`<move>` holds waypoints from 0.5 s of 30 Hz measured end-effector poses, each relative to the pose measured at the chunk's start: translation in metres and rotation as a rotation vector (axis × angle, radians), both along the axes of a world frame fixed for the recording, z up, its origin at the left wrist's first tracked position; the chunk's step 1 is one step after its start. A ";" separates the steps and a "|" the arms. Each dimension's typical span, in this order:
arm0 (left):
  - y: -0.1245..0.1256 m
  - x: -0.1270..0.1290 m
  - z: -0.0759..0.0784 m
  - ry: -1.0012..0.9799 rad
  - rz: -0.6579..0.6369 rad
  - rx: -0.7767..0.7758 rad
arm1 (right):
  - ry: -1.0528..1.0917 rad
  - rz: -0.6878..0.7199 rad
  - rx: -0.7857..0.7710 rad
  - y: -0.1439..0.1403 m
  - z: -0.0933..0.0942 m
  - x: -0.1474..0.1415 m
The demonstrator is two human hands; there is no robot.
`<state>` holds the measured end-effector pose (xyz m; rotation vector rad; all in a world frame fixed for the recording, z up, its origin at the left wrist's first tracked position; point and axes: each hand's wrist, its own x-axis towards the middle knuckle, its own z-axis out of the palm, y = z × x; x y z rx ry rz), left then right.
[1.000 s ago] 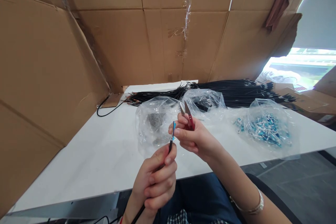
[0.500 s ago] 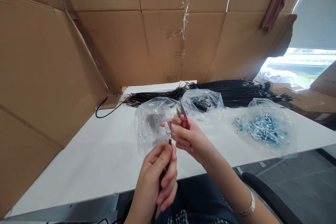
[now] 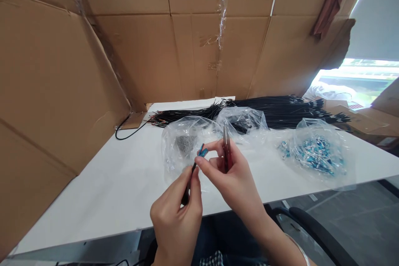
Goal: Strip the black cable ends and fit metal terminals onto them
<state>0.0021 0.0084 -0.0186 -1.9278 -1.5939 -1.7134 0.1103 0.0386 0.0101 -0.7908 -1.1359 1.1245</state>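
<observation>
While left hand (image 3: 177, 212) pinches black cable (image 3: 188, 183), right hand (image 3: 230, 170) grips red snips (image 3: 226, 151); handles hidden.

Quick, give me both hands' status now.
Left hand: closed on thin black cable.
Right hand: holding red-handled metal snips, pinching blue cable tip.

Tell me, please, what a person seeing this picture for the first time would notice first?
Two hands at centre: the left hand holds a thin black cable, the right hand pinches its blue tip while gripping red snips. Behind, black cables are piled along the white table.
</observation>
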 end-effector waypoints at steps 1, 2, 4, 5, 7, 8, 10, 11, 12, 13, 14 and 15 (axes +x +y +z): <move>0.001 -0.001 0.001 -0.021 -0.012 -0.014 | 0.010 0.001 -0.010 0.000 -0.001 0.001; 0.001 -0.001 0.001 -0.041 -0.025 -0.031 | 0.021 0.003 -0.020 0.001 -0.001 0.002; 0.000 -0.002 0.002 -0.077 -0.051 -0.056 | 0.048 0.006 -0.036 0.001 -0.002 0.003; 0.000 -0.002 0.003 -0.090 -0.063 -0.056 | 0.060 0.005 -0.043 0.002 -0.003 0.004; 0.001 -0.002 0.002 -0.104 -0.069 -0.043 | 0.065 -0.003 -0.052 0.004 -0.004 0.005; 0.001 -0.003 0.002 -0.103 -0.061 -0.030 | 0.059 -0.007 -0.056 0.005 -0.004 0.005; 0.003 -0.004 -0.001 -0.084 -0.043 0.008 | 0.042 -0.003 -0.065 0.006 -0.005 0.006; 0.004 -0.004 -0.002 -0.070 -0.036 0.032 | 0.037 0.003 -0.070 0.006 -0.006 0.006; 0.005 -0.005 -0.003 -0.057 -0.029 0.051 | 0.037 0.011 -0.075 0.006 -0.006 0.007; 0.006 -0.006 -0.004 -0.042 -0.024 0.069 | 0.040 0.016 -0.079 0.006 -0.006 0.008; 0.007 -0.007 -0.004 -0.030 -0.020 0.080 | 0.043 0.021 -0.081 0.006 -0.006 0.009; 0.007 -0.008 -0.005 -0.023 -0.016 0.084 | 0.044 0.027 -0.081 0.006 -0.006 0.010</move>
